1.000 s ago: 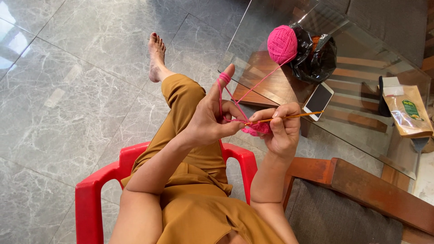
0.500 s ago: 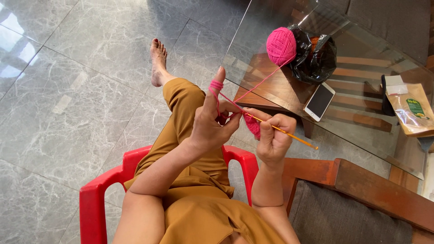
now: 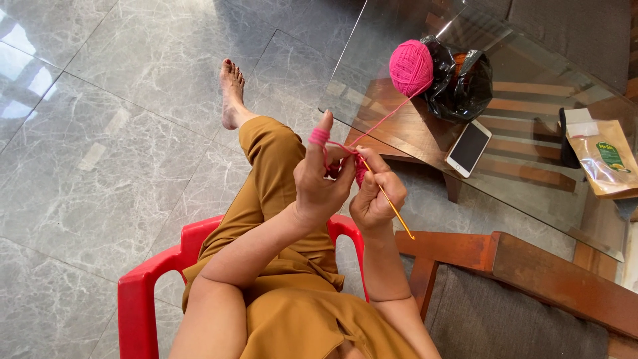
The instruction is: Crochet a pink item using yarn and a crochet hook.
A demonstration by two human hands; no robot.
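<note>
Pink yarn (image 3: 372,126) is being wrapped around the raised forefinger of the left hand (image 3: 319,183), the other fingers pinching the pink crochet piece (image 3: 359,174). A crochet hook (image 3: 385,198) is being pinched by the right hand (image 3: 375,196); the yarn ball (image 3: 411,66) is being left on the glass counter (image 3: 531,159).

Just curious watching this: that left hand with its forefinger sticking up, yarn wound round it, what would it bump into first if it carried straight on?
Probably the glass table's near edge: the left hand points towards it, short of the yarn ball. Depth is unclear.

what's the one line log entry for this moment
left hand: yarn strand wrapped on raised finger | right hand: holds crochet hook | yarn ball: on glass table | phone: beside it
</note>
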